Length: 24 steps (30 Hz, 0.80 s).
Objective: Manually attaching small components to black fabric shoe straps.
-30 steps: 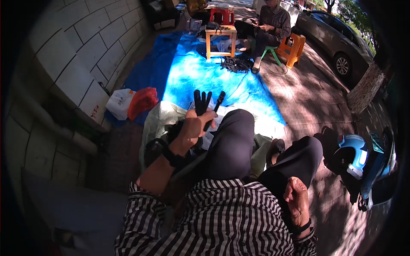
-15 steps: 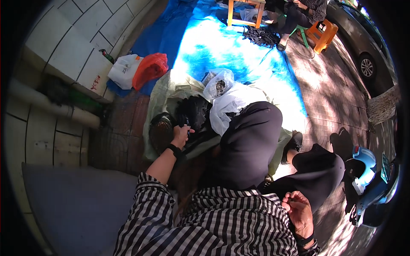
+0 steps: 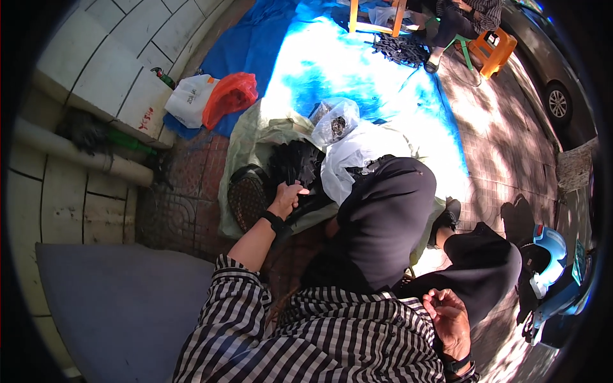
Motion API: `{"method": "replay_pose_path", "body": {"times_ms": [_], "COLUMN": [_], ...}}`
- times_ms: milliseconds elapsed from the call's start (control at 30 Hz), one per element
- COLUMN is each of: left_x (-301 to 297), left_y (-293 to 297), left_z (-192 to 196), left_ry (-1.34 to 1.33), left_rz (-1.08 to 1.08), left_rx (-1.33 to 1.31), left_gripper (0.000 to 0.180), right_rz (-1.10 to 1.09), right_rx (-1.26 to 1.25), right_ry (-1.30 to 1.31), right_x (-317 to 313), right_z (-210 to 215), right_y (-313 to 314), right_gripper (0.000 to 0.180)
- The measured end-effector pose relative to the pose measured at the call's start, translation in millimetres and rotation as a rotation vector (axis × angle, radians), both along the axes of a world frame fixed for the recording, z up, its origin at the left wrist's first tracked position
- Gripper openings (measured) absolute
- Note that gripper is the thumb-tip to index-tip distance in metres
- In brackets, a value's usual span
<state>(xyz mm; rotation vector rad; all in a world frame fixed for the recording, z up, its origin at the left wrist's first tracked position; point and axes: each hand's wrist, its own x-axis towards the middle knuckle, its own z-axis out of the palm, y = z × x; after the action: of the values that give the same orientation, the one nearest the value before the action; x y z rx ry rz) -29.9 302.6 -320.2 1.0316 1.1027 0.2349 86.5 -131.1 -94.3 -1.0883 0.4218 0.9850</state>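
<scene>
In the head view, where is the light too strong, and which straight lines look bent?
Head view: sunlight washes the blue tarp nearly white; the left hand on the black pile is in shade; the wall's tile joints curve near the rim.

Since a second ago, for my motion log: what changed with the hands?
The left hand, then raised holding up black pronged pieces, has come down onto the pile of black parts in the pale sack. The right hand stayed resting, loosely curled, by the thigh.
</scene>
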Motion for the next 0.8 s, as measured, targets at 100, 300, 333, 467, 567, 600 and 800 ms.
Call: {"method": "replay_pose_path", "body": {"times_ms": [100, 300, 333, 467, 567, 600, 800], "left_x": [7, 31, 36, 47, 53, 54, 62], "left_y": [-28, -85, -97, -150, -184, -201, -267], "left_z": [60, 202, 218, 269, 277, 278, 285], "left_ry": [-0.156, -0.535, -0.571, -0.536, -0.531, -0.633, -0.353], "left_rz": [-0.132, -0.455, -0.521, -0.834, -1.130, -1.236, -1.316], "left_rx": [-0.235, -0.281, -0.307, -0.230, -0.005, 0.197, -0.012], "left_gripper": [0.021, 0.029, 0.028, 0.025, 0.030, 0.033, 0.024], "right_rz": [0.029, 0.102, 0.114, 0.081, 0.034, 0.022, 0.020], "right_rx": [0.019, 0.150, 0.200, 0.325, 0.376, 0.388, 0.344], "right_ry": [-0.010, -0.051, -0.063, -0.234, -0.389, -0.450, -0.774], "right_x": [2, 2, 2, 1, -1, -2, -11], "right_z": [3, 5, 4, 15, 40, 43, 36], "right_y": [-5, -9, -12, -22, -20, -23, -28], "right_gripper": [0.027, 0.008, 0.006, 0.008, 0.014, 0.016, 0.019]}}
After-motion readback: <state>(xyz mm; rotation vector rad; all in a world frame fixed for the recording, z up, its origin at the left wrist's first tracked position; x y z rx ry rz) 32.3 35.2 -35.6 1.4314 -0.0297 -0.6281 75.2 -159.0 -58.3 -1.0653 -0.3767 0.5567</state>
